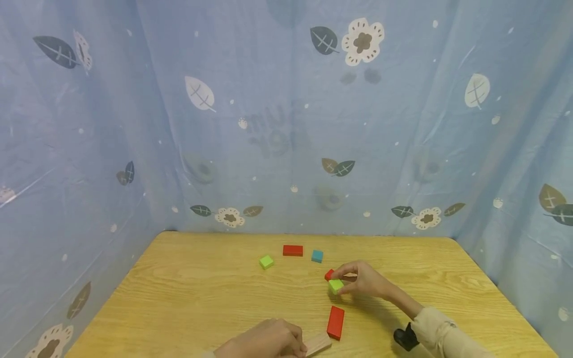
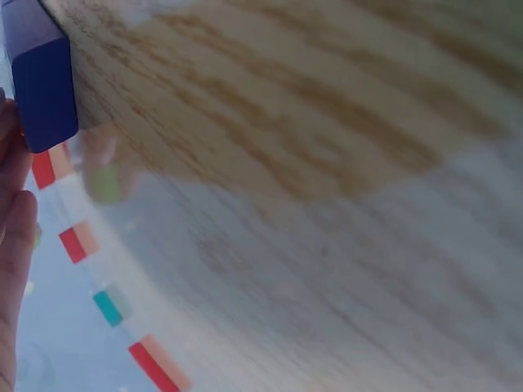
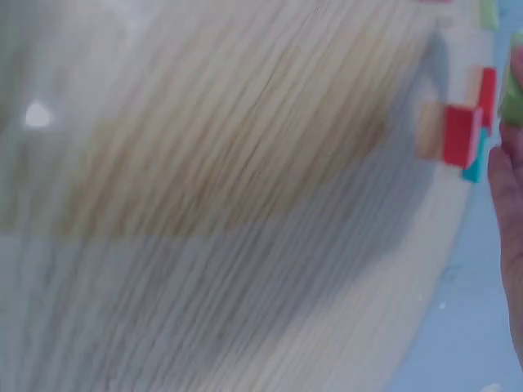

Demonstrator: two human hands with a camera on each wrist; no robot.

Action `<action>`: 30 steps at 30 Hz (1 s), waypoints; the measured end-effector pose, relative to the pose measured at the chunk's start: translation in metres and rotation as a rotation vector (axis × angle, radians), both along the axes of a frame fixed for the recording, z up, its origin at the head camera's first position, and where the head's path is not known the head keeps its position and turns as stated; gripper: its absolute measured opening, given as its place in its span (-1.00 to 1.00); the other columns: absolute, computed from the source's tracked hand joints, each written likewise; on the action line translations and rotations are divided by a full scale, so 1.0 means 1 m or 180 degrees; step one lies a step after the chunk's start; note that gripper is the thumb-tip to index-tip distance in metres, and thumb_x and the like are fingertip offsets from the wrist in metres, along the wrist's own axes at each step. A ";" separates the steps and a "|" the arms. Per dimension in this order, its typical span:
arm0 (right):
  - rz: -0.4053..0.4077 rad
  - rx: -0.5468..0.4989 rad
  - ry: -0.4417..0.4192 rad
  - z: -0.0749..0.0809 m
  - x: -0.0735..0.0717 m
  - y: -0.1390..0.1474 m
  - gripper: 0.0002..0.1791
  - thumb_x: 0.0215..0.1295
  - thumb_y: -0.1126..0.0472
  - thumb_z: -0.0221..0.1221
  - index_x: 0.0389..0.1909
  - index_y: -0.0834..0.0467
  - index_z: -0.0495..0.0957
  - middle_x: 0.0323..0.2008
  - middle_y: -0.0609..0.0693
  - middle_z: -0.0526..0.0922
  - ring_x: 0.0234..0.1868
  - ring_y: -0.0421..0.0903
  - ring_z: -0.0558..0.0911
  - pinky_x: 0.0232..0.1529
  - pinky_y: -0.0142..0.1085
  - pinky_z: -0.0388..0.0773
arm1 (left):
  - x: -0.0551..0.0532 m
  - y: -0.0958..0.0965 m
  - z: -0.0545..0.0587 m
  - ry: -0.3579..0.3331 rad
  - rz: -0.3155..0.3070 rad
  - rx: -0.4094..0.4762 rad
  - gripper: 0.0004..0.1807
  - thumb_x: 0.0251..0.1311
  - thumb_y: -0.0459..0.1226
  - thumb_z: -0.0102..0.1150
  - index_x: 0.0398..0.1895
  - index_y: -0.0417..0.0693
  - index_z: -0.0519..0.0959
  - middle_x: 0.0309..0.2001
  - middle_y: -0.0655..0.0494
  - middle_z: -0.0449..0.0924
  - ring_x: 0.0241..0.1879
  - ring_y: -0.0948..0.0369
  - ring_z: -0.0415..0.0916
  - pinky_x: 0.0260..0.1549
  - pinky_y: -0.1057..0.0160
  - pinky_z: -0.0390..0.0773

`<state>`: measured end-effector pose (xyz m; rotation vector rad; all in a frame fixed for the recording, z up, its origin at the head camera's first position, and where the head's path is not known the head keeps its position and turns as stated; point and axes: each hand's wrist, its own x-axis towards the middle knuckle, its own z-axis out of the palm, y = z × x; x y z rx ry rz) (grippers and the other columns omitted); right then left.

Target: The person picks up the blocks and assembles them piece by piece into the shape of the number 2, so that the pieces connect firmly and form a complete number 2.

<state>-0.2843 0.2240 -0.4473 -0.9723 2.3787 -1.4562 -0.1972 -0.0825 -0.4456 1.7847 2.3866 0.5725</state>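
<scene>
The right hand (image 1: pixel 364 279) rests on the desk (image 1: pixel 188 293), right of centre, with its fingers (image 1: pixel 346 271) curled over a green cube (image 1: pixel 335 286). The cube sits at the fingertips, pinched between the thumb below and the fingers above. It lies at desk level; whether it touches the surface cannot be told. A small red block (image 1: pixel 329 274) lies just behind the cube, touching or nearly touching the fingertips. In the right wrist view the picture is blurred; only the edge of the hand (image 3: pixel 511 188) and a sliver of green (image 3: pixel 513 86) show at the right border.

The left hand (image 1: pixel 266 340) lies at the near edge of the desk, fingers curled and knuckles up. A plain wooden block (image 1: pixel 318 344) lies flat at its fingertips, its near end under or against the fingers. Whether the fingers clamp it cannot be told. In the left wrist view a dark blue block (image 2: pixel 41 77) shows beside the fingers (image 2: pixel 15 245) at the left border; contact is not clear.

A long red block (image 1: pixel 335 322) lies flat between the two hands, just beyond the wooden block and near the green cube. Farther back lie a second green cube (image 1: pixel 266 262), a flat red block (image 1: pixel 293 250) and a teal cube (image 1: pixel 317 256), each apart from the others and well apart from both hands.

A blue curtain (image 1: pixel 286 114) printed with leaves and flowers encloses the desk on three sides.
</scene>
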 end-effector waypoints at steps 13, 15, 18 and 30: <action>-0.0528 0.0149 0.0287 0.016 0.033 -0.004 -0.75 0.11 0.24 0.36 -0.19 0.26 0.70 -0.06 0.30 0.63 0.08 0.31 0.51 -0.06 -0.15 0.58 | -0.002 -0.002 0.000 0.0063 -0.0145 0.0084 -0.75 0.37 -0.22 0.05 -0.26 -0.01 0.75 -0.26 0.30 0.63 -0.26 0.62 0.47 -0.33 0.72 0.38; -0.0471 0.0190 0.0362 0.012 0.034 -0.004 -0.77 0.09 0.25 0.37 -0.23 0.26 0.71 -0.09 0.26 0.65 0.07 0.31 0.52 -0.07 -0.16 0.59 | -0.002 -0.001 0.000 0.0083 -0.0155 0.0074 -0.76 0.37 -0.22 0.06 -0.26 -0.01 0.74 -0.25 0.30 0.63 -0.25 0.61 0.47 -0.33 0.72 0.38; -0.0393 0.0293 0.0580 0.006 0.033 -0.005 -0.83 0.06 0.27 0.38 -0.30 0.24 0.72 -0.17 0.19 0.69 0.01 0.26 0.58 -0.12 -0.20 0.61 | -0.003 -0.002 0.000 0.0109 -0.0154 0.0046 -0.77 0.36 -0.22 0.06 -0.24 0.00 0.74 -0.25 0.32 0.62 -0.25 0.62 0.46 -0.32 0.71 0.38; -0.0277 0.0448 0.1081 -0.010 0.024 -0.012 -0.91 0.00 0.30 0.41 -0.45 0.22 0.71 -0.30 0.10 0.71 -0.19 0.03 0.68 -0.27 -0.35 0.64 | -0.003 -0.001 0.001 0.0142 -0.0171 0.0104 -0.73 0.39 -0.19 0.01 -0.19 -0.01 0.73 -0.25 0.30 0.63 -0.26 0.62 0.47 -0.29 0.71 0.38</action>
